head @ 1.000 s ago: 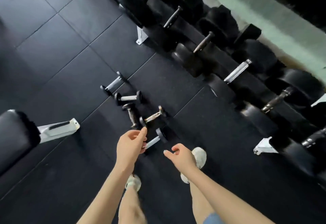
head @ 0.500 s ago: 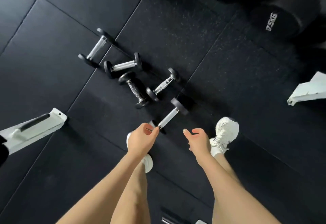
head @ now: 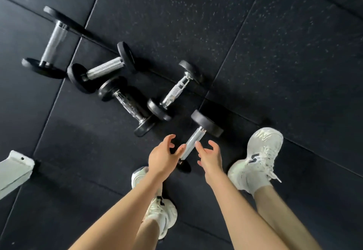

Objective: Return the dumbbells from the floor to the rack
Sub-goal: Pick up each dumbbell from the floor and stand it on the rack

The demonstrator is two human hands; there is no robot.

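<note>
Head view: looking down on black floor mats (head: 275,53).
Shoes: left shoe (head: 165,214) bottom centre, right shoe (head: 259,155) right of centre, both white, on the mats.
Left hand (head: 163,157): fingers spread and curved, gripping nothing; just left of the handle, contact unclear.
Right hand (head: 210,155): same spread, empty, just right of the handle.
Nearest dumbbell (head: 193,140): on the floor, centre frame, handle between both hands.
Other dumbbells: second dumbbell (head: 174,92) and third dumbbell (head: 127,102) just beyond, close together; fourth dumbbell (head: 104,68) and fifth dumbbell (head: 53,43) toward upper left.
White frame foot (head: 15,169): left edge.
</note>
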